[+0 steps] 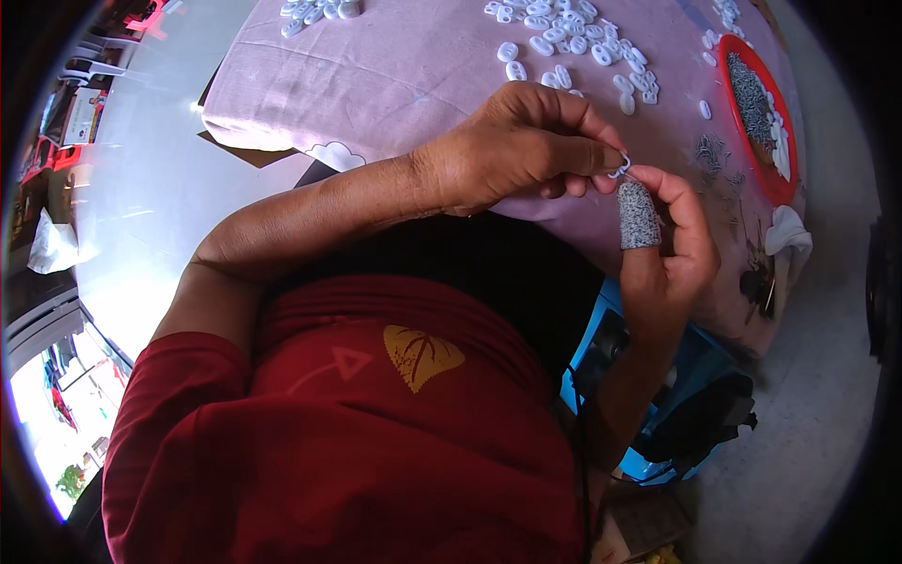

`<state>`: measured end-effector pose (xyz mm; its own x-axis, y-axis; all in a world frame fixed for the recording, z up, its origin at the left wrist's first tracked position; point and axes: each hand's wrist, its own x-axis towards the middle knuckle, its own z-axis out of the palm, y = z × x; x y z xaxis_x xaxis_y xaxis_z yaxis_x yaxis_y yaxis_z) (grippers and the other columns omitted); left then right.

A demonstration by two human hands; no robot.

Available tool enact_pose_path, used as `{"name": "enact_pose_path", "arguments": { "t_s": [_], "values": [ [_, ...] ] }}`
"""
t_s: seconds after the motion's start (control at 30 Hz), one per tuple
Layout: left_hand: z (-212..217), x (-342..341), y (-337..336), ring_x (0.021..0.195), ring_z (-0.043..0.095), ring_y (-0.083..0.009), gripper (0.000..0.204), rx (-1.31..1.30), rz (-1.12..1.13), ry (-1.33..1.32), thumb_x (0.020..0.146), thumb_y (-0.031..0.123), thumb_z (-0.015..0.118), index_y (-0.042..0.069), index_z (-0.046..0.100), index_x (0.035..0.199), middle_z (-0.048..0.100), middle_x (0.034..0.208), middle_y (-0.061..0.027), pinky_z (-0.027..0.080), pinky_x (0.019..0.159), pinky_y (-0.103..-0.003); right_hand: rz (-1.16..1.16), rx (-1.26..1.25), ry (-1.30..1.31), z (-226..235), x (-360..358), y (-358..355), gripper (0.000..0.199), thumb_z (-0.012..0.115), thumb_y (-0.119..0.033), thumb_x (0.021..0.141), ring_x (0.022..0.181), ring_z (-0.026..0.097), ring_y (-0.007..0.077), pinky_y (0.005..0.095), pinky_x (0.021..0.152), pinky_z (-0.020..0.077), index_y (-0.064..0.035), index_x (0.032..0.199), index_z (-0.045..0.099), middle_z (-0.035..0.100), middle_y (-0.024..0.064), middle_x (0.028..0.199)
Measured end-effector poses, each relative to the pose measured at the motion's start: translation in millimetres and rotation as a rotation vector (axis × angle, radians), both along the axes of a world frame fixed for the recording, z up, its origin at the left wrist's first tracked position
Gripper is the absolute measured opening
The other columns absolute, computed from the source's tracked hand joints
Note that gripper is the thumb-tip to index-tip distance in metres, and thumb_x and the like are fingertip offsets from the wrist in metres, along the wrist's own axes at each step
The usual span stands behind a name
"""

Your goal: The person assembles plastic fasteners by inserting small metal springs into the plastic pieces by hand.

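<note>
Honestly the small white plastic ring [620,169] is hard to make out, since it's mostly buried between fingertips and only a curved bit peeks out, just off the near edge of the pink tablecloth [395,85]. What it clips onto, if anything, I can't tell.

The left hand [521,146] is curled nearly closed, thumb and forefinger pinching the ring from the left. The right hand [667,244] is loosely curled too, its fingertips meeting the ring from the right, and its thumb wears a speckled grey finger cot [638,216] sitting just under the ring. So both hands have hold of the same piece.

Further up on the tablecloth there's a scatter of white plastic rings [573,42], with another small bunch [319,9] cut off by the top edge. At the cloth's right side sits a red tray [785,183] holding grey metal bits [752,99], too small to identify. A few loose ones [709,150] lie beside it. A blue stool [695,367] pokes out below the cloth's near edge, partly hidden.
</note>
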<state>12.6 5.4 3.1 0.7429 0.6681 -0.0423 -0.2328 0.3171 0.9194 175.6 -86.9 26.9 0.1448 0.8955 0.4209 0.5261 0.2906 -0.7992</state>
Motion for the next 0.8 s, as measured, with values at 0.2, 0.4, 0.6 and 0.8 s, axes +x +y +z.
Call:
{"name": "enact_pose_path", "arguments": {
  "t_s": [0.2, 0.4, 0.6, 0.8],
  "values": [
    [-0.2, -0.9, 0.6, 0.066, 0.058, -0.0031, 0.015, 0.015, -0.001, 0.011, 0.092, 0.013, 0.063, 0.004, 0.066, 0.104, 0.069, 0.083, -0.0031, 0.043, 0.054, -0.016, -0.021, -0.014, -0.06, -6.9, 6.8, -1.4, 0.014, 0.06, 0.002, 0.082, 0.068, 0.054, 0.0101, 0.0223, 0.058, 0.042, 0.0002, 0.096, 0.063, 0.062, 0.0054, 0.08],
    [-2.7, -1.3, -0.6, 0.067, 0.058, -0.0031, 0.015, 0.033, 0.008, 0.041, 0.091, 0.012, 0.063, 0.004, 0.066, 0.103, 0.068, 0.082, -0.0025, 0.043, 0.054, -0.016, -0.04, -0.02, -0.193, -1.9, 4.2, -2.6, 0.014, 0.061, 0.001, 0.079, 0.063, 0.056, 0.0148, 0.0246, 0.053, 0.0417, -0.002, 0.092, 0.064, 0.059, 0.0063, 0.075],
    [-1.9, -1.5, -4.4, 0.067, 0.058, -0.003, 0.014, 0.018, 0.027, 0.035, 0.091, 0.012, 0.064, 0.004, 0.066, 0.102, 0.067, 0.082, -0.0011, 0.043, 0.054, -0.016, -0.009, 0.064, -0.276, -3.6, 3.1, -0.3, 0.015, 0.059, 0.002, 0.075, 0.064, 0.059, 0.0233, 0.0302, 0.055, 0.0464, -0.0014, 0.09, 0.062, 0.059, 0.0103, 0.076],
    [-4.6, -0.6, -7.9, 0.067, 0.058, -0.0028, 0.013, 0.017, 0.022, 0.004, 0.091, 0.011, 0.064, 0.004, 0.066, 0.101, 0.066, 0.082, -0.0003, 0.044, 0.054, -0.015, -0.014, 0.102, -0.278, -7.1, 1.4, -0.1, 0.016, 0.057, 0.002, 0.075, 0.064, 0.059, 0.025, 0.0319, 0.055, 0.0467, -0.0001, 0.09, 0.06, 0.058, 0.0113, 0.076]
  ]
}}
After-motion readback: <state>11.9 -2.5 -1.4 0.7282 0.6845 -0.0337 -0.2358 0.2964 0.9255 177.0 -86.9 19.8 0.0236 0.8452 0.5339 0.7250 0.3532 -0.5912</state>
